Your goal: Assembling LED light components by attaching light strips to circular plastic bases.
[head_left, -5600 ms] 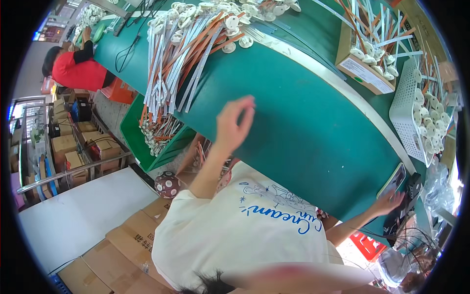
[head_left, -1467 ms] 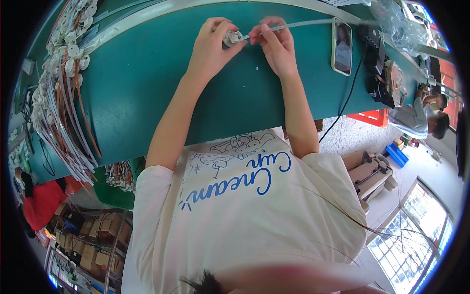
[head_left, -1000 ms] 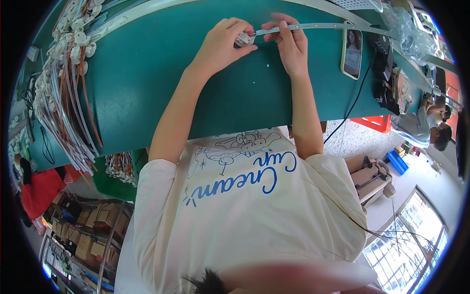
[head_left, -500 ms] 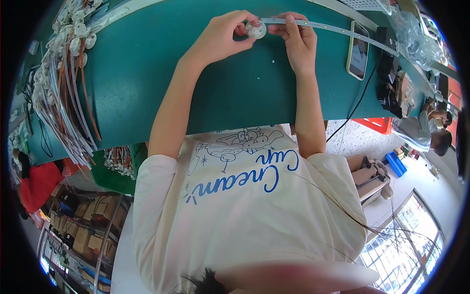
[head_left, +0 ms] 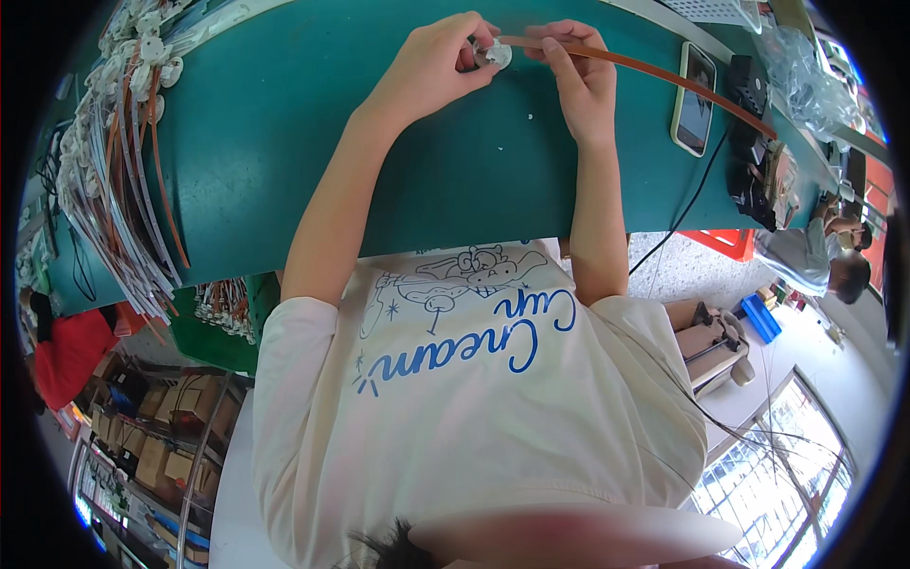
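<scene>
At the far side of the green table, my left hand [head_left: 438,64] pinches a small round whitish plastic piece [head_left: 500,55] between thumb and fingers. An LED strip [head_left: 664,73], its orange-brown back facing up, runs from beside that round piece out to the right past a phone. Thumb and fingers of my right hand [head_left: 583,81] are closed on the strip near its left end. The strip's end lies close to the round piece; whether they are joined is too small to tell.
Many strips with white round ends [head_left: 123,180] are heaped at the left. A phone [head_left: 695,100], a black cable [head_left: 697,199] and clear plastic bags [head_left: 801,81] are at the right. A green crate [head_left: 213,332] stands below the table's left edge. Other people [head_left: 76,356] are at both sides.
The LED strip has turned over: its white face with the LEDs was up before, and now its orange-brown back is. The round piece has turned in my left hand. Both hands stay almost in place.
</scene>
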Demonstrator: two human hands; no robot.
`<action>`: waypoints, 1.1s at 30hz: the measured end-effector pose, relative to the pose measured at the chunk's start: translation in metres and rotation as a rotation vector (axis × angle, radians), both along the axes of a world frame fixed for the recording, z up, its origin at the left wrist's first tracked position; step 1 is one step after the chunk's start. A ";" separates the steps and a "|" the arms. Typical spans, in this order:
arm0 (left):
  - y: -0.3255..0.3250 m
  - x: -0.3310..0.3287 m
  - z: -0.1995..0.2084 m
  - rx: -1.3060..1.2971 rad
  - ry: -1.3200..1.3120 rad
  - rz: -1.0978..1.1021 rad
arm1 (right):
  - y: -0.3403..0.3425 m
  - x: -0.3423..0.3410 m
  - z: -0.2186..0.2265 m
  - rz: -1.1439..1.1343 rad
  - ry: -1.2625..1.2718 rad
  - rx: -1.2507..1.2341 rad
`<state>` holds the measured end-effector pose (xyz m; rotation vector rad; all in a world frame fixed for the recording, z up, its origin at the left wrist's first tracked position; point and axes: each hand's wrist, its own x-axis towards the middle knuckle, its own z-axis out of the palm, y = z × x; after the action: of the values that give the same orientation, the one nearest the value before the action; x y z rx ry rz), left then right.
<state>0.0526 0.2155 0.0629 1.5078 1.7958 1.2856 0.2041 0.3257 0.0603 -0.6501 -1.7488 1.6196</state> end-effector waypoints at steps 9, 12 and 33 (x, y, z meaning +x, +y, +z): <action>0.002 0.006 -0.008 0.070 0.111 0.103 | -0.008 -0.006 0.007 -0.015 0.016 0.051; 0.005 0.009 -0.013 0.095 0.162 0.163 | -0.004 -0.005 0.003 0.150 0.091 -0.100; 0.002 0.001 0.011 0.143 0.046 0.054 | -0.002 -0.006 -0.001 0.011 0.132 -0.172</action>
<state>0.0536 0.2178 0.0743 1.5863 1.8184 1.4438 0.1978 0.3240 0.0592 -0.5991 -1.5329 1.7925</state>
